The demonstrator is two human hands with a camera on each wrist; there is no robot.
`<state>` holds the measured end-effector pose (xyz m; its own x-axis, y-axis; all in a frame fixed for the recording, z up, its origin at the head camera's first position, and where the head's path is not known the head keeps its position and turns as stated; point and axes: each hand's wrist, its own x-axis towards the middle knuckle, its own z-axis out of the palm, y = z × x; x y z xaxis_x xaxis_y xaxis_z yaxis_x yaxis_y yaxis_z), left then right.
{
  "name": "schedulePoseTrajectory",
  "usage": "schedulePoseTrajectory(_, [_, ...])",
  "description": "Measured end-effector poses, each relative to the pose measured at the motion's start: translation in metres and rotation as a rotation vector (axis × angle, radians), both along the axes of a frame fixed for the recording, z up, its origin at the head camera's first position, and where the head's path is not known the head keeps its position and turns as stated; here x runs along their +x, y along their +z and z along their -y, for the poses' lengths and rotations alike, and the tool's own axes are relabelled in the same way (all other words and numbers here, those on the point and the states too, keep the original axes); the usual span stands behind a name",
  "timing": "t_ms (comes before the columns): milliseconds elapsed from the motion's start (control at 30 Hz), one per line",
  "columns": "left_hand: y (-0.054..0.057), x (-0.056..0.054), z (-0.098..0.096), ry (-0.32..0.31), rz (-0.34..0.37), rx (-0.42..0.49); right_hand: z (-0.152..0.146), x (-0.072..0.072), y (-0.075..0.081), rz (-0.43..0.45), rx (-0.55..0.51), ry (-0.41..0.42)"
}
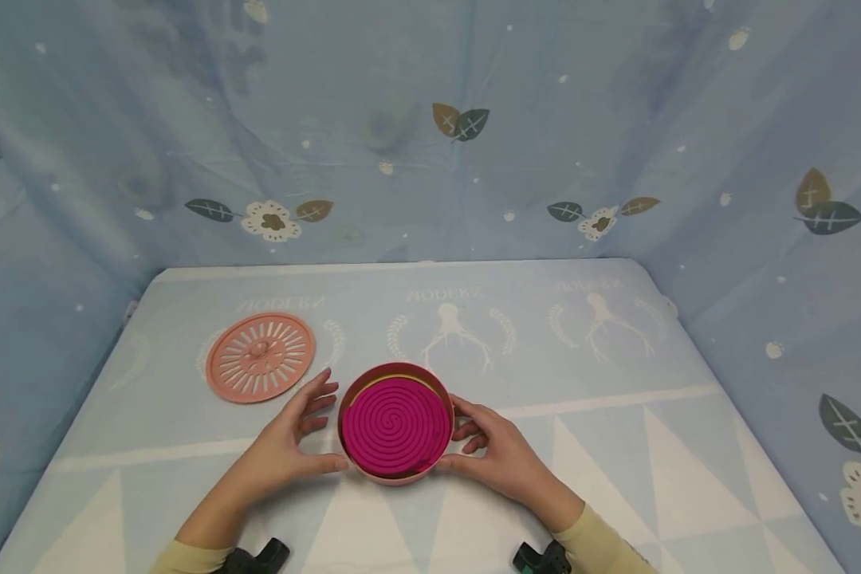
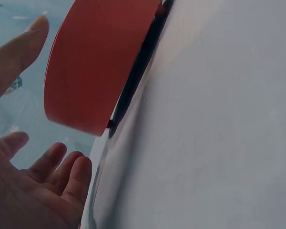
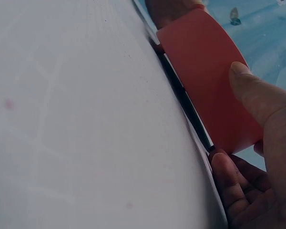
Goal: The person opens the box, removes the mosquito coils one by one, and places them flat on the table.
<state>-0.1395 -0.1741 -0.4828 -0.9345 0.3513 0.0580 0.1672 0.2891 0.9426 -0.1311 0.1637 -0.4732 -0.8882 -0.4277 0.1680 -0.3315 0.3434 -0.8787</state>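
A round reddish-pink mosquito coil holder (image 1: 395, 480) stands on the table in front of me, its side wall (image 2: 93, 62) seen closely in the left wrist view. Inside it lies a magenta spiral mosquito coil (image 1: 398, 425), with a thin yellow edge showing behind it. My right hand (image 1: 498, 456) grips the holder's right side, thumb on the wall and fingers curled near the lower edge. On the other side my left hand (image 1: 287, 446) is spread, fingers apart from the holder; whether its thumb tip touches the wall I cannot tell.
A coral-pink slotted round lid (image 1: 261, 358) lies flat on the table, left of and behind the holder. The table (image 1: 603, 478) has a pale blue and white patterned cover. Blue leaf-print curtains (image 1: 416, 175) hang around its back and sides.
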Motion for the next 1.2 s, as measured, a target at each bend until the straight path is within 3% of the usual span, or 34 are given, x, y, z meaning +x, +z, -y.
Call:
schedulePoseTrajectory(167, [-0.006,0.004,-0.007,-0.053,0.010,0.032,0.000,-0.001,-0.003,0.025,0.011,0.009])
schedulePoseTrajectory(367, [-0.006,0.012,-0.007,-0.013,0.057,0.007,0.002,-0.004,-0.029,0.034,0.023,0.059])
schedulePoseTrajectory(633, [-0.011,0.007,-0.016,-0.011,0.066,0.029,-0.001,0.001,0.000,-0.017,0.035,0.073])
schedulePoseTrajectory(967, [-0.012,0.006,-0.013,-0.039,0.081,0.106,-0.012,-0.007,-0.026,-0.054,0.076,0.129])
schedulePoseTrajectory(1200, [-0.011,0.005,-0.014,-0.056,0.093,0.108,-0.015,-0.009,-0.026,-0.009,0.066,0.143])
